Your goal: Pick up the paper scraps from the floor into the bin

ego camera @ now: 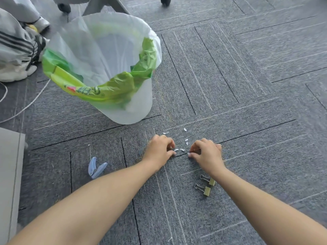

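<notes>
Several small white paper scraps [179,149] lie on the grey carpet, some between my hands and others a little farther out, such as a far scrap [185,129]. My left hand [160,150] rests on the floor with curled fingers, its fingertips at the scraps. My right hand [206,151] is curled too and seems to pinch a small white scrap at its fingertips. The white bin [139,110], lined with a white and green plastic bag, stands up-left of my hands. One lone scrap [89,145] lies far to the left.
A light blue stapler-like object [96,167] lies left of my left forearm. Two brass binder clips [206,185] sit by my right wrist. Office chair legs and wheels [64,7] stand behind the bin. Bags and a shoe [16,55] lie at upper left, with a white cord [26,105].
</notes>
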### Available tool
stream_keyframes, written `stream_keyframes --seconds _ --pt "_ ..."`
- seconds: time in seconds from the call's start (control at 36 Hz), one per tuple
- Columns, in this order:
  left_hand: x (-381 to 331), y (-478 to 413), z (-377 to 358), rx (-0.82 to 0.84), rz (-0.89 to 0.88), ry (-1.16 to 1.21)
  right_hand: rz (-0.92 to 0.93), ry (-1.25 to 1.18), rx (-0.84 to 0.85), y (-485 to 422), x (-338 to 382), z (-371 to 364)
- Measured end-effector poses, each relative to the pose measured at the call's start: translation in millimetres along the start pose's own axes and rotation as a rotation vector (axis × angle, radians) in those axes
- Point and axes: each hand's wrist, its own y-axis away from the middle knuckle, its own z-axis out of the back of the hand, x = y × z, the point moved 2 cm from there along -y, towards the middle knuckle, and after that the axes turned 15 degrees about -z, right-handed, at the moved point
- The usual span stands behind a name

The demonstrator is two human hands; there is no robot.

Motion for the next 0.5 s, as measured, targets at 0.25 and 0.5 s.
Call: stream_keyframes --seconds 0.25,0.5 --pt "-1.0 -0.7 -7.2 -0.071 0.068 0.048 -0.085 -0.057 -0.075 4.5 -10.0 -5.9" --pt "-3.5 1.6 -13.0 -0.168 0.122 0.012 -0.206 -0.129 -0.060 10.4 -10.3 -10.5"
